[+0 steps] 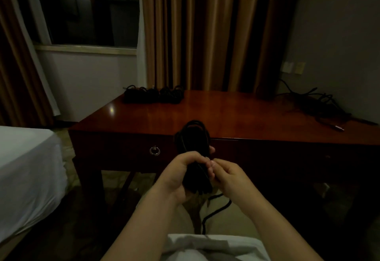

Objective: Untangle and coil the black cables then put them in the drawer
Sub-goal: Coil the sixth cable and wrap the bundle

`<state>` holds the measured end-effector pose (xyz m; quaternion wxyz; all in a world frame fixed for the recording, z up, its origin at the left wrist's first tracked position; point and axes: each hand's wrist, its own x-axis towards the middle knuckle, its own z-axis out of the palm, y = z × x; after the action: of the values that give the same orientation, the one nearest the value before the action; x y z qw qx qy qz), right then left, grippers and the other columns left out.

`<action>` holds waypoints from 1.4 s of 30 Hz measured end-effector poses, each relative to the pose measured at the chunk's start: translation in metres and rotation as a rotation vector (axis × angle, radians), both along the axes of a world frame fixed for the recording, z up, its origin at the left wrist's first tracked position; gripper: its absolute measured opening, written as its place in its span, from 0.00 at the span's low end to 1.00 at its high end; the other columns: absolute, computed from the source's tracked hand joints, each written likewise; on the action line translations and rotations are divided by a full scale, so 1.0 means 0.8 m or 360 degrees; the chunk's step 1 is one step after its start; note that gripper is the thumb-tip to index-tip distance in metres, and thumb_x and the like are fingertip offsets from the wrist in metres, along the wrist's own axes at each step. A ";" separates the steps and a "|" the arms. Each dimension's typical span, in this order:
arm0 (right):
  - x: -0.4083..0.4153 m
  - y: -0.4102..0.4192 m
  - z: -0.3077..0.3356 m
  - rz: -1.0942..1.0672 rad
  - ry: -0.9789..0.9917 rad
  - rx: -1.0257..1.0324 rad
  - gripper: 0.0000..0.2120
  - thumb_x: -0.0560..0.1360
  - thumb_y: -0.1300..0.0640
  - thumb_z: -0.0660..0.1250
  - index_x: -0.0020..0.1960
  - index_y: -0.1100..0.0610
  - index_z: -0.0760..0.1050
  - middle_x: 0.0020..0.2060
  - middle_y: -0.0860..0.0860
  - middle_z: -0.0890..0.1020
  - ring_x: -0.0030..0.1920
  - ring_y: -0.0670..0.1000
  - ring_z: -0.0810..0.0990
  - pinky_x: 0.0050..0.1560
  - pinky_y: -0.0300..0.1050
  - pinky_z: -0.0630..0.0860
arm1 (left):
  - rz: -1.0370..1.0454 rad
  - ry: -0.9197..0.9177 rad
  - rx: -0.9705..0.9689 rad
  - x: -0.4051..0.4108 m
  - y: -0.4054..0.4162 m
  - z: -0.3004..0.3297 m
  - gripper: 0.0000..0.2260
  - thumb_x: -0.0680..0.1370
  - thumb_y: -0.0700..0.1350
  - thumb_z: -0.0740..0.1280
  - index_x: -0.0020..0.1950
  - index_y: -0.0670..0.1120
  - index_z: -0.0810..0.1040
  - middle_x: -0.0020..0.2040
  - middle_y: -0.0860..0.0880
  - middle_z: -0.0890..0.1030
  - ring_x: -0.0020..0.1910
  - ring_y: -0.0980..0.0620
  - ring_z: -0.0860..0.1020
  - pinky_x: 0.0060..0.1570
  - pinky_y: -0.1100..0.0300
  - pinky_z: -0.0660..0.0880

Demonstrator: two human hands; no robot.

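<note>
Although the room is dim, the layout reads clearly enough. At far left stands a bed with a white sheet point(26, 170). Next comes the glossy reddish-brown wooden tabletop point(236, 112), and on its rear left corner sits a row of black cable bundles, already coiled point(153, 94), lying side by side. Below the front edge is the closed wooden drawer with a round metal ring pull point(154, 150).

In front of the drawer, held in the air, is a black cable wound into a long oval coil point(194, 151). The left hand point(178, 175) grips the coil round its lower middle, fingers curled about the strands. The right hand point(228, 175) meets it from the other side, fingertips pinching at the strands where the two hands touch; what exactly they pinch cannot be made out. A loose black tail of the same cable point(216, 211) hangs below the hands towards the lap.

At rear right of the tabletop lies a loose tangle of black cables point(320, 104), well apart from the coiled row.

Judgement: the step in hand is finishing this coil, probably winding or tucking the tail. The next move calls for securing that tail while the left hand holds the loops together. The drawer is not yet opened, and the tangle remains to be done.
</note>
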<state>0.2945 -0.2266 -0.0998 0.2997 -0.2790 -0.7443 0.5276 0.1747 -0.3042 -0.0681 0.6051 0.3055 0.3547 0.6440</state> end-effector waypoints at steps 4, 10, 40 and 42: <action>0.007 -0.003 0.000 -0.0026 -0.0135 -0.0008 0.12 0.81 0.55 0.57 0.43 0.50 0.77 0.25 0.38 0.77 0.26 0.36 0.74 0.27 0.29 0.67 | 0.0067 0.0353 -0.0154 -0.008 -0.005 0.001 0.10 0.71 0.33 0.64 0.44 0.44 0.82 0.35 0.47 0.82 0.37 0.51 0.81 0.37 0.57 0.77; 0.003 -0.020 -0.013 0.0123 -0.0190 -0.0110 0.15 0.81 0.51 0.55 0.41 0.56 0.73 0.24 0.44 0.71 0.27 0.43 0.71 0.32 0.39 0.67 | 0.0710 -0.0382 0.0047 -0.007 0.023 0.028 0.08 0.76 0.36 0.63 0.37 0.43 0.76 0.33 0.49 0.80 0.36 0.51 0.79 0.42 0.56 0.75; 0.040 0.010 0.081 -0.0134 0.0292 0.0051 0.06 0.71 0.52 0.66 0.39 0.55 0.72 0.25 0.44 0.70 0.25 0.43 0.65 0.27 0.36 0.62 | -0.0137 0.0651 0.0018 -0.004 -0.002 0.006 0.11 0.62 0.36 0.64 0.42 0.44 0.77 0.33 0.48 0.74 0.29 0.54 0.73 0.28 0.62 0.70; 0.045 0.013 0.058 -0.0086 0.0344 -0.0049 0.09 0.70 0.50 0.63 0.37 0.55 0.74 0.25 0.46 0.67 0.25 0.45 0.63 0.28 0.36 0.61 | -0.0154 0.0417 0.0060 -0.008 -0.005 0.005 0.12 0.63 0.35 0.63 0.46 0.39 0.74 0.33 0.46 0.71 0.27 0.55 0.70 0.24 0.65 0.68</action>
<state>0.3309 -0.2158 -0.0537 0.3879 -0.2450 -0.6918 0.5576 0.1680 -0.3084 -0.0643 0.5780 0.4150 0.4033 0.5753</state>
